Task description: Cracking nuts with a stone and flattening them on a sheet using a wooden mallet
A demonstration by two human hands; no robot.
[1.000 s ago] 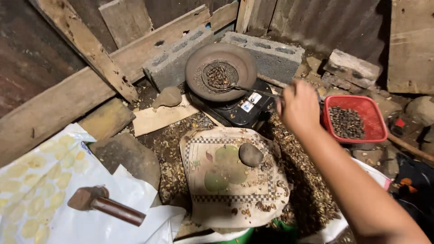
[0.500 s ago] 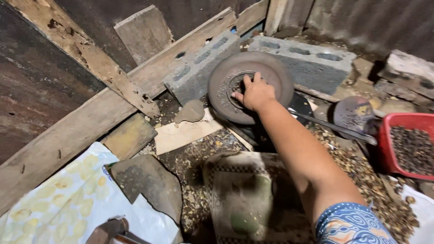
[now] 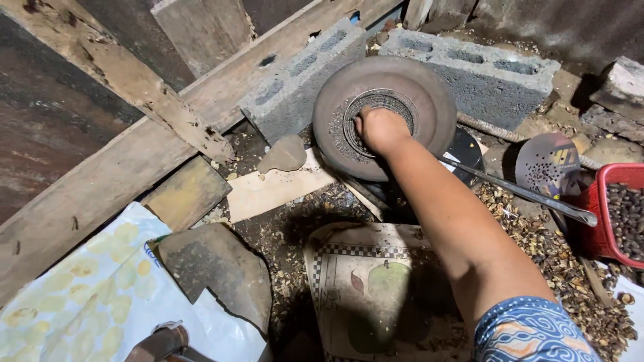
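My right hand (image 3: pixel 380 127) reaches into the middle of a round, rusty-brown pan (image 3: pixel 429 87) that sits on a black stove (image 3: pixel 464 144). The fingers are curled down over the pan's ribbed centre and hide what lies under them. A metal perforated ladle (image 3: pixel 547 164) lies to the right of my arm, its bowl next to a red basket (image 3: pixel 600 221) of dark seeds. My left hand is out of view.
Two grey concrete blocks (image 3: pixel 483 67) stand behind the pan, with wooden planks (image 3: pixel 100 194) leaning at left. A printed sack (image 3: pixel 355 268), a flat stone (image 3: pixel 215 265), a white and yellow plastic sheet (image 3: pixel 80 302) and scattered husks (image 3: pixel 557 255) cover the ground. A hammer head (image 3: pixel 161 340) shows at the bottom.
A second ago my right hand held the ladle in the pan. The ladle now lies at the right, and the hand has gone into the pan and curled its fingers.
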